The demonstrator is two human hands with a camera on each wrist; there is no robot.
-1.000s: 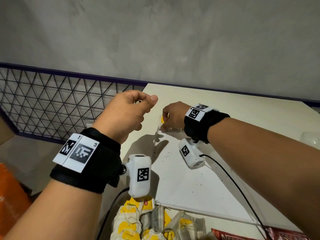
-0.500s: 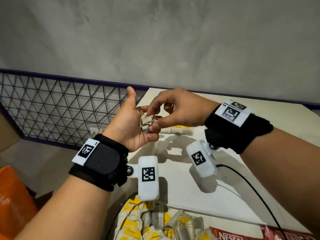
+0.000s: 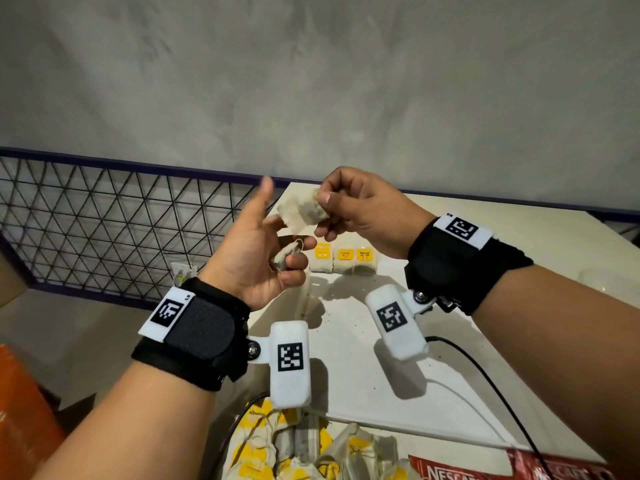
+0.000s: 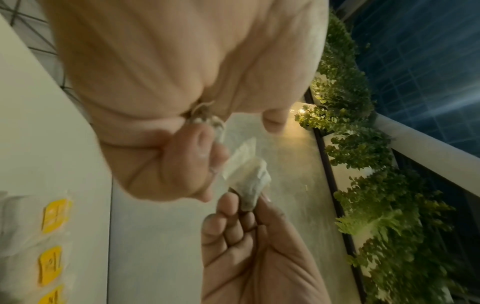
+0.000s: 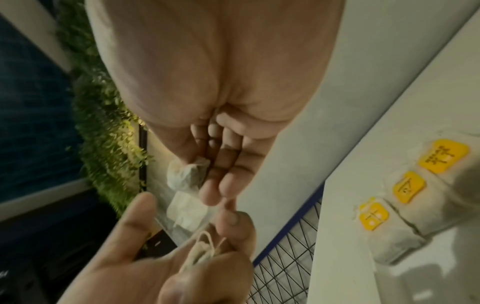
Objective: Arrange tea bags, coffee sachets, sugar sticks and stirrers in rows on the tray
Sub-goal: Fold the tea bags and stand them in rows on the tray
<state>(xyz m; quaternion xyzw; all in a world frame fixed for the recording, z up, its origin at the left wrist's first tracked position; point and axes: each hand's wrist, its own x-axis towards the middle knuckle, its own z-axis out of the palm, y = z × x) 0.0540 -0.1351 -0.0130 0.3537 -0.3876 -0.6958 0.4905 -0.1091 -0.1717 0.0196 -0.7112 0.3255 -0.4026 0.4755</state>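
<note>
Above the far left of the white tray (image 3: 346, 358), my right hand (image 3: 325, 206) pinches a crumpled tea bag (image 3: 303, 211) between thumb and fingers. The same tea bag (image 4: 249, 176) shows in the left wrist view and in the right wrist view (image 5: 187, 174). Just below and to the left, my left hand (image 3: 280, 247) is palm up with the thumb raised. Its lower fingers curl round another tea bag (image 3: 287, 259) with a loose string (image 5: 202, 248). Three tea bags with yellow tags (image 3: 343, 259) lie side by side at the tray's far edge.
A pile of tea bags (image 3: 294, 448) lies just in front of the tray, with red coffee sachets (image 3: 485, 471) to its right. A black wire grid (image 3: 104, 220) stands to the left, a grey wall behind. Cables from the wrist cameras trail over the tray.
My right hand left the tray, reached into my left palm, and has now lifted one tea bag up out of it. My left hand has opened its thumb and turned palm up.
</note>
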